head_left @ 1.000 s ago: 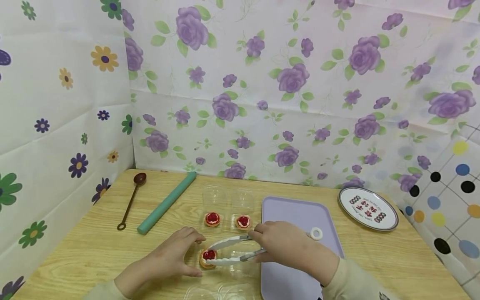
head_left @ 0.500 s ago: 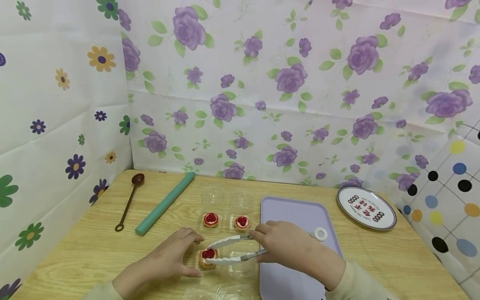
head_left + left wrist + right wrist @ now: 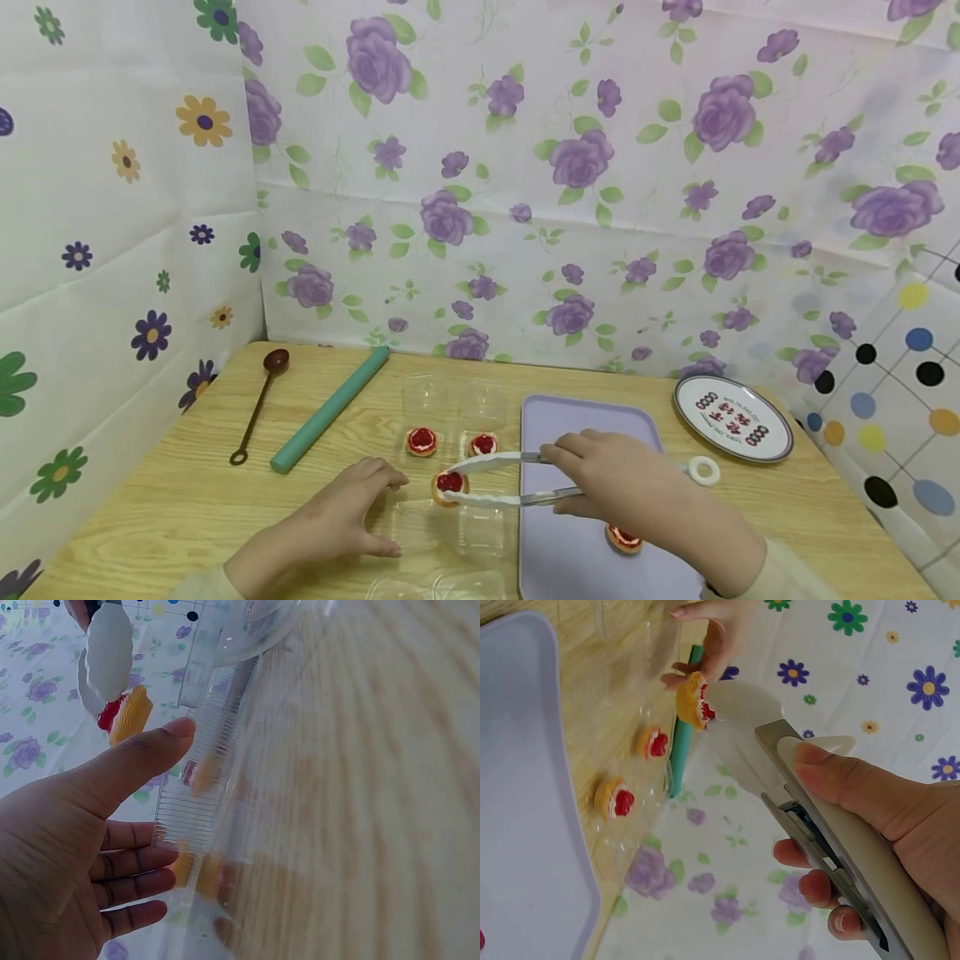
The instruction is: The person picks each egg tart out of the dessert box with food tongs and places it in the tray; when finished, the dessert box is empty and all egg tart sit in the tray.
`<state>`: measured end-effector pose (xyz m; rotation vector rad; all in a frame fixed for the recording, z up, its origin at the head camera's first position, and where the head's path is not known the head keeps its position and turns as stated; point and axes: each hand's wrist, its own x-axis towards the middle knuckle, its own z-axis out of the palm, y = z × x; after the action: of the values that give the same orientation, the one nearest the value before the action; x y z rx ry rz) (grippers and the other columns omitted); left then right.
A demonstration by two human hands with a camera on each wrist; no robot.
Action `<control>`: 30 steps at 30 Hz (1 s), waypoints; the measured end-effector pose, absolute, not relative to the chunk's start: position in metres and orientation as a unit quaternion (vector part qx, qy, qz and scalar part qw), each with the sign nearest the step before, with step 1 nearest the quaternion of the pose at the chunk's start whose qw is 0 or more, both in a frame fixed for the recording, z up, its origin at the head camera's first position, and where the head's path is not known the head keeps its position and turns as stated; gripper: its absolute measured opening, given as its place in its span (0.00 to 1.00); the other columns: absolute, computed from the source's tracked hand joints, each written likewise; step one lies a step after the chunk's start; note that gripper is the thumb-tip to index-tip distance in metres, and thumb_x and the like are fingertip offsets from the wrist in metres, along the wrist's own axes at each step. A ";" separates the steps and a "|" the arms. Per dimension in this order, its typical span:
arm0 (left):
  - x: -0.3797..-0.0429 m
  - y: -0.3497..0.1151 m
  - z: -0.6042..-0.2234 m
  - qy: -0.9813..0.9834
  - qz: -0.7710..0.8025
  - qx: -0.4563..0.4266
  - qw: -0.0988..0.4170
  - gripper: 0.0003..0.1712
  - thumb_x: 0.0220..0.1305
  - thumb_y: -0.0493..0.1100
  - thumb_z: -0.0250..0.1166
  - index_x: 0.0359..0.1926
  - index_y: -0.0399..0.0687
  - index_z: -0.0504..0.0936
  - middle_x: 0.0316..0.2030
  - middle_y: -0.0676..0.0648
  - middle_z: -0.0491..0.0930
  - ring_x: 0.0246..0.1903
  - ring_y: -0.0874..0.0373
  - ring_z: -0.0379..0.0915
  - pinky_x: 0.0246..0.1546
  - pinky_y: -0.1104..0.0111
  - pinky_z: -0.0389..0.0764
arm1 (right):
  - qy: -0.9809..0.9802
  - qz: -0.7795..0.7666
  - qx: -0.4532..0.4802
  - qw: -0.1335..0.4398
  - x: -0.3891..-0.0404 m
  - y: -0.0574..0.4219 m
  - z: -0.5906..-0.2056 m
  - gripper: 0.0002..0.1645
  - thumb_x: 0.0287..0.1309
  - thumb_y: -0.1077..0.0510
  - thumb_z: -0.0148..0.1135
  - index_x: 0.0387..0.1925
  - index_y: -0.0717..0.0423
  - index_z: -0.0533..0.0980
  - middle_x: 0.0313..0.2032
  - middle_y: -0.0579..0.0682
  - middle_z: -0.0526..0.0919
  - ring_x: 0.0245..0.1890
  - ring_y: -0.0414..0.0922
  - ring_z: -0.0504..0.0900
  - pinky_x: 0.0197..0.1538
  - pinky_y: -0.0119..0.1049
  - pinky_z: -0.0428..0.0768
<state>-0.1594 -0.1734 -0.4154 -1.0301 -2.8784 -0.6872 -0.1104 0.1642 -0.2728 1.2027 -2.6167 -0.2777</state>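
Note:
My right hand (image 3: 637,492) grips white-tipped tongs (image 3: 487,500), thumb on one arm and fingers on the other, as the right wrist view shows. Between the tong tips sits a small red-topped tart (image 3: 691,701), held up off the container. My left hand (image 3: 333,517) has its thumb and fingers spread at the left side of the clear plastic container (image 3: 480,533); in the left wrist view the thumb (image 3: 161,746) overlaps the container's ribbed wall. Two more tarts (image 3: 422,442) (image 3: 615,799) sit in the clear container behind. Another tart (image 3: 624,539) lies on the lilac tray, partly covered by my right forearm.
The lilac tray (image 3: 577,567) lies under my right arm. A white plate with red writing (image 3: 733,417) stands at the back right. A teal rod (image 3: 330,410) and a dark brown spoon (image 3: 258,404) lie at the left. Floral sheets (image 3: 450,167) hang around the table.
The tongs have lifted the tart from the front left compartment, up and to the right. My right arm has shifted right, uncovering a tart on the tray. The left hand stays put.

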 end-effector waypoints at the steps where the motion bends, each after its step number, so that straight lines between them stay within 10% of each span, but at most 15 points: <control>1: -0.159 -0.173 -0.416 -0.919 -0.218 -0.329 0.006 0.43 0.42 0.65 0.74 0.56 0.46 0.75 0.49 0.54 0.74 0.51 0.56 0.70 0.55 0.57 0.75 | -0.899 -0.091 0.408 0.126 -0.109 0.168 -0.272 0.31 0.51 0.41 0.68 0.52 0.55 0.78 0.43 0.45 0.84 0.41 0.42 0.83 0.43 0.33 0.83; 20: -0.159 -0.176 -0.418 -0.918 -0.222 -0.328 0.002 0.44 0.42 0.66 0.73 0.56 0.46 0.75 0.47 0.56 0.74 0.50 0.59 0.69 0.52 0.60 0.76 | -0.916 -0.069 0.368 0.142 -0.097 0.220 -0.274 0.31 0.47 0.44 0.72 0.51 0.55 0.79 0.42 0.44 0.83 0.40 0.43 0.82 0.39 0.34 0.82; 30: -0.160 -0.175 -0.417 -0.915 -0.226 -0.335 -0.003 0.44 0.44 0.67 0.72 0.56 0.46 0.74 0.48 0.56 0.74 0.51 0.59 0.69 0.54 0.59 0.75 | -0.949 -0.055 0.303 0.059 -0.088 0.247 -0.280 0.32 0.52 0.38 0.66 0.54 0.51 0.77 0.45 0.40 0.82 0.42 0.41 0.81 0.38 0.34 0.81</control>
<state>-0.1601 -0.1746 -0.4169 -1.0534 -2.8798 -0.7102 -0.0884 0.2470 -0.2801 0.9187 -2.8750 -0.1665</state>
